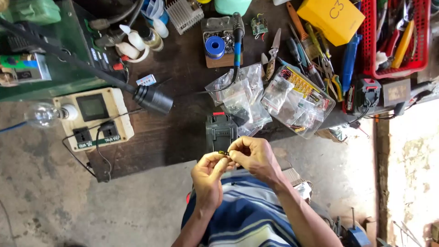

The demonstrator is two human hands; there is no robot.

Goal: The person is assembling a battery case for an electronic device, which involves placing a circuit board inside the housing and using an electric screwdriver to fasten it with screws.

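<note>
The head view looks down on a dark wooden workbench (183, 132) crowded with repair gear. At its left edge sits a cream socket box (93, 119) with one clear bulb (43, 114) beside it; mid-bench lie one soldering iron (238, 45) and several clear parts bags (242, 96), too overlapped to count; at the right edge stands one red basket (398, 41) of tools. Just off the near edge, beside one dark battery pack (221, 132), the left hand (208, 176) and right hand (256, 155) both pinch one tiny dark component (223, 153) between fingertips. The step looks like inspecting or orienting it; placing it would call for a fine, steady grip.
</note>
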